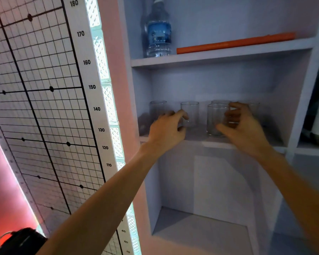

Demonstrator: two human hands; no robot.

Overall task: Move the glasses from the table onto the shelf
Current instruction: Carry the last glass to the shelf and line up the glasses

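Observation:
Several clear glasses stand on the middle shelf (197,139) of a white shelf unit. My left hand (166,131) is at the shelf's front left, fingers apart, fingertips just touching the second glass (191,113). Another glass (157,109) stands behind that hand at the far left. My right hand (245,129) curls around a front glass (215,116) that rests on the shelf, thumb across its lower front and fingers at its right side. One more glass (219,102) stands behind it, and another glass (254,107) is partly hidden behind my right fingers.
A water bottle (158,32) and an orange rod (236,43) lie on the upper shelf (210,59). A lower compartment (201,232) opens beneath. A measuring grid panel (44,107) covers the wall to the left. A dark object (20,240) sits bottom left.

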